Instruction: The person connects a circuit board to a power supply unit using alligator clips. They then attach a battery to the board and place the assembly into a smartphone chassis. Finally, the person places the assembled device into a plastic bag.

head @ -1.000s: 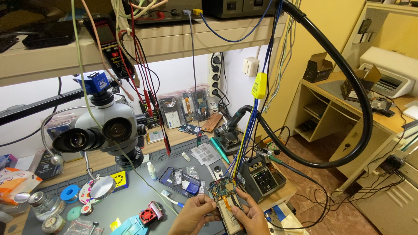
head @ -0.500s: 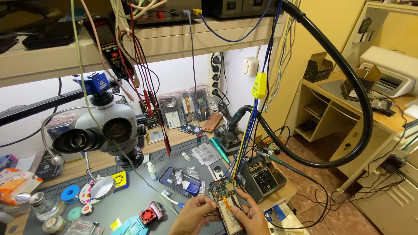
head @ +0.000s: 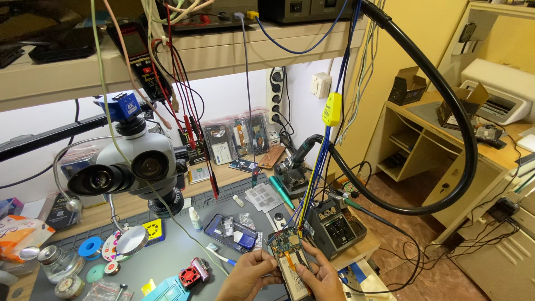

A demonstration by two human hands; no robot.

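Both of my hands hold an opened phone (head: pixel 290 258) with its circuit board and battery exposed, low over the front of the grey work mat (head: pixel 161 262). My left hand (head: pixel 249 275) grips its left edge with the fingertips on the board. My right hand (head: pixel 322 273) holds the right edge, thumb lying along the side. Blue and yellow wires (head: pixel 312 189) hang down to the top end of the phone.
A grey stereo microscope (head: pixel 131 167) stands at the left. A second phone (head: pixel 229 230), a small dropper bottle (head: pixel 195 218), a toothbrush (head: pixel 220 254) and a little red fan (head: pixel 194 273) lie on the mat. A black meter (head: pixel 337 227) sits right of my hands; a thick black hose (head: pixel 446 111) loops above.
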